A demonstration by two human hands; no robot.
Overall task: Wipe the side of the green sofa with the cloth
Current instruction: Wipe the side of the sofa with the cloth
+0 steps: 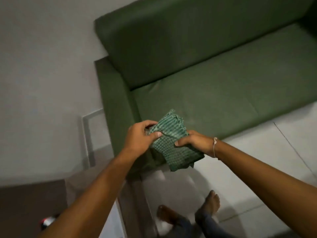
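A green sofa (205,66) fills the upper right, its left armrest (115,103) running toward me beside the wall. I hold a folded green-and-white checked cloth (169,145) in front of the armrest's near end, above the floor. My left hand (140,138) grips its left edge with the thumb on top. My right hand (195,141), with a thin string at the wrist, pinches its right side. The cloth hangs in the air and does not touch the sofa.
A white wall (42,66) stands left of the sofa, with a pale frame (87,134) leaning low against it. A brown surface (30,203) lies at the bottom left, a small red-and-white object (48,222) on it. My bare feet (188,212) stand on light floor tiles.
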